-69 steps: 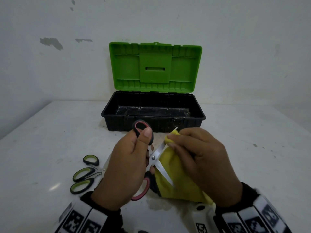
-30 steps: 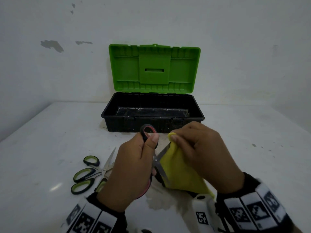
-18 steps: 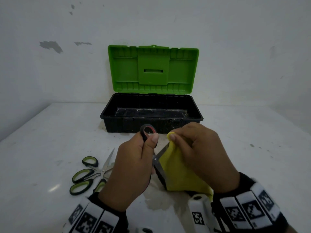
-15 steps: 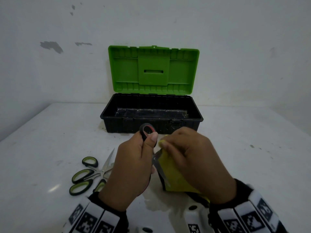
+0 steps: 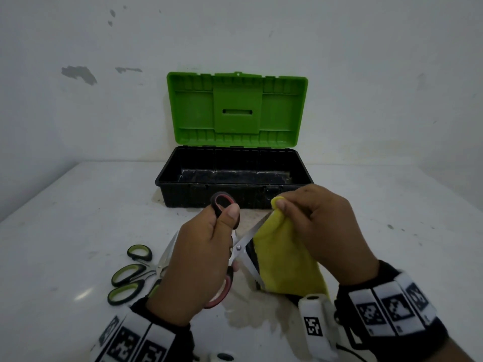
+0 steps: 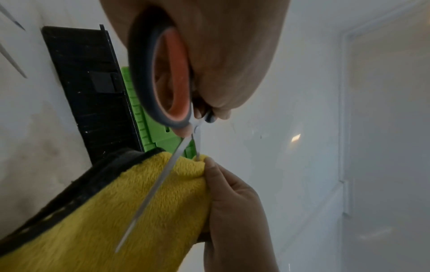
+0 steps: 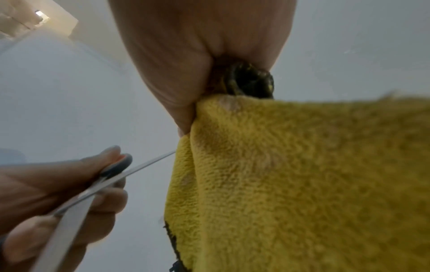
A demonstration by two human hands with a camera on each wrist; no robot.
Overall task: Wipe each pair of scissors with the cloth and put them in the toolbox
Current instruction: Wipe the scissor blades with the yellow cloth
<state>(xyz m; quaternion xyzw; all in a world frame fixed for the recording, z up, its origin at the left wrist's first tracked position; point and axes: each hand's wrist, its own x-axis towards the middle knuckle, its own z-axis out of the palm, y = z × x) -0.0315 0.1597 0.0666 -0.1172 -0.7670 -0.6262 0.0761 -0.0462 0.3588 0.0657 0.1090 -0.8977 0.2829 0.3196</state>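
My left hand (image 5: 222,220) grips the red-and-black handles of a pair of scissors (image 5: 239,248), held above the table with the blades spread. My right hand (image 5: 283,205) pinches a yellow cloth (image 5: 282,262) around the tip of the upper blade. In the left wrist view the lower blade (image 6: 153,193) lies bare across the cloth (image 6: 93,220). The right wrist view shows the cloth (image 7: 302,174) folded over the blade (image 7: 144,163). The black toolbox (image 5: 188,198) stands behind my hands with its green lid (image 5: 237,108) raised. Its inside looks empty.
Two green-handled pairs of scissors (image 5: 130,275) lie on the white table (image 5: 78,205) to the left of my left hand, partly hidden by it. A wall rises directly behind the toolbox.
My right hand has slid the cloth along the upper blade, from near the pivot out to the tip. My left hand keeps the scissors almost still.
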